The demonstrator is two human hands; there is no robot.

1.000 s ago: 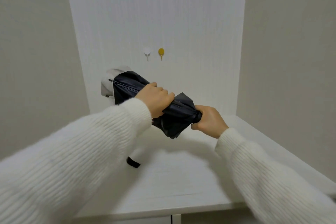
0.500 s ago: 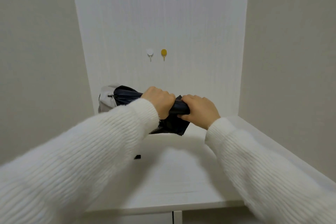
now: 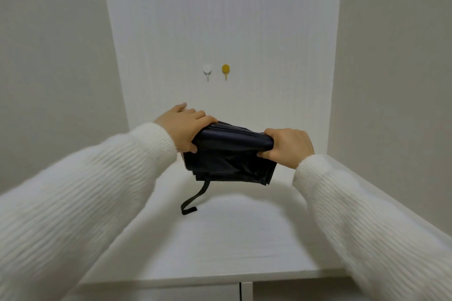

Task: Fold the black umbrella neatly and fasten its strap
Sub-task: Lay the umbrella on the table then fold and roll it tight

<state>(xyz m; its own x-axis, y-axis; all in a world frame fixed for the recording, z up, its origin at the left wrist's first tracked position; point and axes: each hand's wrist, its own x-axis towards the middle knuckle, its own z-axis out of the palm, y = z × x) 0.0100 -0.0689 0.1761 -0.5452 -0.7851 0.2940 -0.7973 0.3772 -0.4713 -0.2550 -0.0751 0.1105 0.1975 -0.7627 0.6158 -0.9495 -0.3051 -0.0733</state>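
Umbrella [image 3: 230, 154] held in the air above the table [image 3: 220, 239], just past frame centre, canopy bunched and hanging in loose folds: folding step in hand, strap [image 3: 194, 199] dangling unfastened at 6 o'clock of the bundle. Left hand [image 3: 184, 127] grasps the 9 o'clock end, right hand [image 3: 287, 146] is clenched on the 3 o'clock end. Next move, as I judge it: roll the folds tight, then free one hand to catch the strap and wrap it round.

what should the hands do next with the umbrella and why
Probably free the left hand to catch the strap. It dangles loose below the umbrella, its end on the table, while the right hand pinches the other end.
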